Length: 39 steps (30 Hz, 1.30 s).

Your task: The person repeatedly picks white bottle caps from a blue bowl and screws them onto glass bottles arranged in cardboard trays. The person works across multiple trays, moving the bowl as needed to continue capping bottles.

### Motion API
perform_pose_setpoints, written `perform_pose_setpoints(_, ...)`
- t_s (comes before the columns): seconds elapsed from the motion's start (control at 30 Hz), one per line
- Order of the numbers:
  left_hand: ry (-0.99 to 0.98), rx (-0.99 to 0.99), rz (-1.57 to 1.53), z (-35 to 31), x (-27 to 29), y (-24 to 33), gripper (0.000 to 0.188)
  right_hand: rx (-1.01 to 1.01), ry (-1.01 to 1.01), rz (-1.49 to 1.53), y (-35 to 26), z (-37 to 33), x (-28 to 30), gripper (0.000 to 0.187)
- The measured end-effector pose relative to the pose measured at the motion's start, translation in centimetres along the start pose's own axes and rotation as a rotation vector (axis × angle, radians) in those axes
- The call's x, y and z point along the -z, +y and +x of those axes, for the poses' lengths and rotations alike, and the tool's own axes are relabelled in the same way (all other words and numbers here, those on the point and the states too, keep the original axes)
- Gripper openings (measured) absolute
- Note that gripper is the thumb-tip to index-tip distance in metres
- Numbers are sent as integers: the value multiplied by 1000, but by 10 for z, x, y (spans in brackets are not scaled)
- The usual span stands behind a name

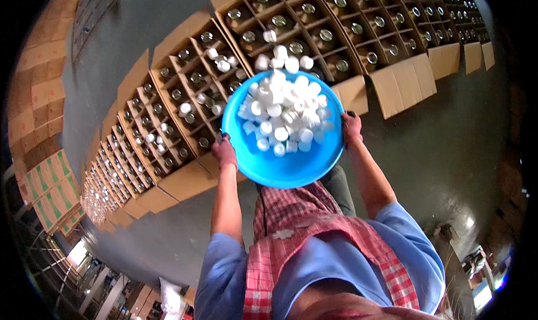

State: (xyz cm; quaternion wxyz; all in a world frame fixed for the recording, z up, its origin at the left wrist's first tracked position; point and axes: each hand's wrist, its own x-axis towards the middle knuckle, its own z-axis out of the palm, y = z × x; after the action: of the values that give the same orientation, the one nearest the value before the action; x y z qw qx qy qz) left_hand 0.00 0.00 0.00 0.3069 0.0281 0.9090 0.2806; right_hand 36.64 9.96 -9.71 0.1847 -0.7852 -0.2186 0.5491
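My left hand (225,152) and right hand (352,128) are apart, clamped on opposite sides of a blue basin (269,169), which I hold in front of my red checked apron (291,210). White caps (287,109) are heaped in it. Its far rim blocks part of the divided cartons (231,44) of glass bottles (325,35); more caps lie loose among them. Carton flaps (403,85) jut over the floor (414,152); brown boxes (47,93) stand stacked leftward.
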Motion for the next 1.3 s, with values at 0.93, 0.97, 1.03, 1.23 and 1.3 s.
perform_pose_setpoints(0.93,-17,43,-202,-93,-220,82,23,32,-29,-129,-150,176,166,20)
perform_pose_setpoints(0.97,-11,-6,-161,-107,-237,99,23,54,-26,-112,-147,194,176,21)
perform_pose_setpoints(1.03,12,-84,-140,-134,-265,129,24,-36,-43,-22,-160,220,198,21)
perform_pose_setpoints(1.23,-2,77,107,-217,-355,211,25,55,-110,-19,-241,269,295,22)
perform_pose_setpoints(1.3,45,-125,125,-187,-380,175,25,98,-62,-118,-255,304,293,24)
